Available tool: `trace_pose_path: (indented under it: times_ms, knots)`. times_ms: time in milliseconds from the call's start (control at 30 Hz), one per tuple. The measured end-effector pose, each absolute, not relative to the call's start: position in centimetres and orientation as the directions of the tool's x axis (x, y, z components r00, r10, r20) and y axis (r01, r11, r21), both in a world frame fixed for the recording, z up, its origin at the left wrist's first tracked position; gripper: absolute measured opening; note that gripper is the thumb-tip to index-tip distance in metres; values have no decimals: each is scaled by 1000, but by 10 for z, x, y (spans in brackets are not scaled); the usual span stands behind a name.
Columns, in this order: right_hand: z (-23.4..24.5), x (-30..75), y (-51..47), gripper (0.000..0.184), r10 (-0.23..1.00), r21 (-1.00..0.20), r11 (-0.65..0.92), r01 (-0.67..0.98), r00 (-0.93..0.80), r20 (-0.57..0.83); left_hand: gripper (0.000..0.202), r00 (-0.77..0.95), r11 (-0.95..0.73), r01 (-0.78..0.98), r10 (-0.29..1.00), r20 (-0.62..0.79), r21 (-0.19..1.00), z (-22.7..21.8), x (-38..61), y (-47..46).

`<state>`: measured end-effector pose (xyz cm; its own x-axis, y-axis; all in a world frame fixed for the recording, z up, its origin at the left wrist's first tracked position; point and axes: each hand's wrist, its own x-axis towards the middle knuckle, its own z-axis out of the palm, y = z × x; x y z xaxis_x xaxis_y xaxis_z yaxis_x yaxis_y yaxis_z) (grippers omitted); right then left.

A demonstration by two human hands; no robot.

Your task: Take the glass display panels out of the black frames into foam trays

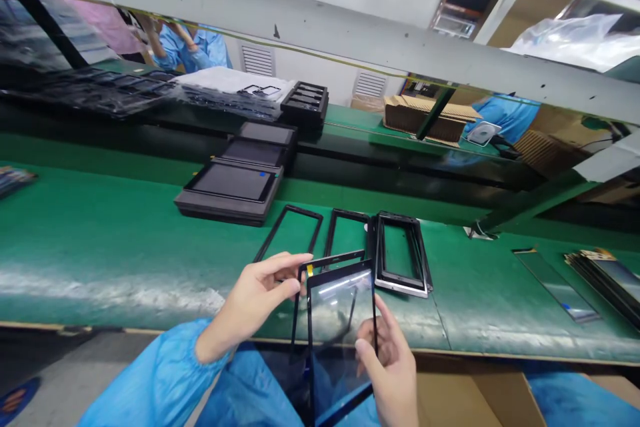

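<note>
My left hand point(260, 290) grips a thin black rectangular frame point(334, 259) by its upper left corner, between thumb and fingers. A clear glass panel with a black border point(333, 327) stands tilted in front of that frame, overlapping it. My right hand point(393, 363) pinches the panel at its right edge, thumb on the near face. I cannot tell whether panel and frame touch. A small yellow tab point(310, 270) shows near the left hand. Behind the hands lie two black frames, one at left point(273, 235) and another point(330, 233) beside a pile of frames point(421, 260).
Dark-screened panels sit on a grey foam stack point(225, 209) at the bench's back. Glass strips point(555, 283) and stacked panels point(607, 280) lie right. A shelf holds black trays point(305, 103) and cardboard dividers point(425, 120). Below the bench edge is a cardboard box point(465, 393). Co-workers appear beyond.
</note>
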<state>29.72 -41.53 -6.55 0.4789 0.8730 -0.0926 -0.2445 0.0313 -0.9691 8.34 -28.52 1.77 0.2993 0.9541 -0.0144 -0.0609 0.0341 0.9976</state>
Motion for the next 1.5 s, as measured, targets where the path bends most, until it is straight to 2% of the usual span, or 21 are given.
trace_pose_path:
  times_ms: [167, 333, 500, 767, 1200, 1300, 1400, 1433, 1500]
  knots:
    - [-60, 296, -416, 66, 871, -976, 8, -215, 482, -99, 41, 363, 175, -126, 924, -119, 976, 17, 86, -290]
    - [-69, 294, -419, 72, 870, -982, -5, -191, 483, -98, 48, 346, 283, -167, 914, -213, 944, 9, 88, -295]
    - [-71, 293, -422, 73, 869, -987, -40, -156, 483, -112, 51, 324, 296, -176, 918, -228, 939, 4, 91, -299]
    - [-50, 290, -422, 67, 858, -976, -86, -198, 484, -174, 47, 365, 330, -265, 904, -222, 906, 2, 92, -299]
    - [-60, 290, -428, 77, 888, -981, -132, -145, 423, -182, 50, 348, 338, -209, 903, -254, 917, -1, 93, -299]
    - [-63, 293, -428, 69, 885, -993, -112, 23, 456, -89, 52, 316, 331, -162, 910, -269, 930, 2, 95, -299]
    - [-55, 303, -421, 59, 832, -941, -43, 336, 534, 152, 50, 294, 304, -84, 918, -267, 949, 9, 96, -302]
    - [-50, 308, -417, 59, 816, -929, -19, 370, 542, 199, 48, 296, 288, -52, 919, -261, 956, 12, 96, -303]
    - [-37, 320, -409, 57, 835, -964, 16, 265, 526, 158, 44, 313, 250, 13, 918, -242, 968, 18, 95, -306]
